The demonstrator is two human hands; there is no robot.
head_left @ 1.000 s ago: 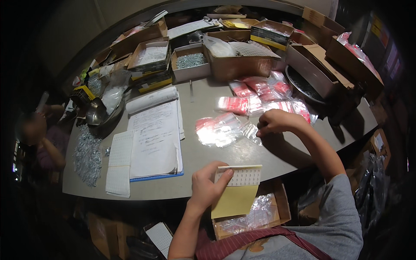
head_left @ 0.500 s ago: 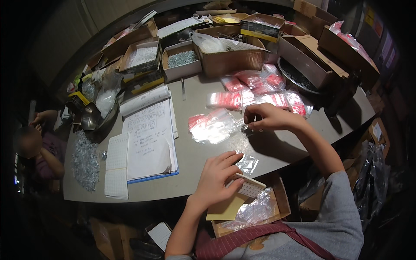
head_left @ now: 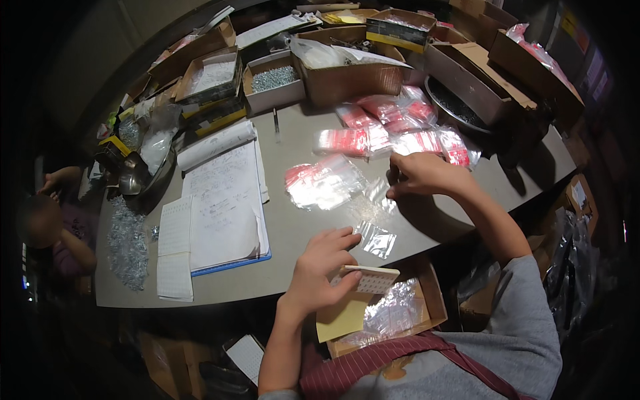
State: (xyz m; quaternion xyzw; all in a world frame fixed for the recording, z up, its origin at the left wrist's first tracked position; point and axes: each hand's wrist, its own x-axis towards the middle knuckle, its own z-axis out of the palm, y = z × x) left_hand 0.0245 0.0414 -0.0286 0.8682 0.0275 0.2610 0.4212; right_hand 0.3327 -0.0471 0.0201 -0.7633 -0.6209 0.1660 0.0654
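Note:
My left hand [head_left: 323,270] grips a thick stack of printed label sheets [head_left: 375,279] between thumb and fingers, above the table's front edge. Just past its fingertips, a small clear plastic bag [head_left: 377,240] lies flat on the table. My right hand [head_left: 430,177] is curled with thumb and fingers at another clear plastic bag [head_left: 379,195]; the exact pinch is partly hidden. Left of it is a fanned pile of clear bags with red parts [head_left: 327,183]. Below my left hand, an open carton [head_left: 435,303] holds clear bags [head_left: 393,310] and a yellow sheet [head_left: 343,319].
More red-and-clear bags [head_left: 347,141] lie behind my right hand. On the left are an open notebook [head_left: 223,200], folded label sheets [head_left: 175,257] and a heap of metal parts [head_left: 127,250]. Boxes of hardware [head_left: 273,80] line the back. Another person [head_left: 73,233] is at the far left.
My right hand has shifted slightly, and the clear bag at its fingertips now lies flatter. The bag by my left hand is more exposed as that hand drew slightly left. The view has shifted a little.

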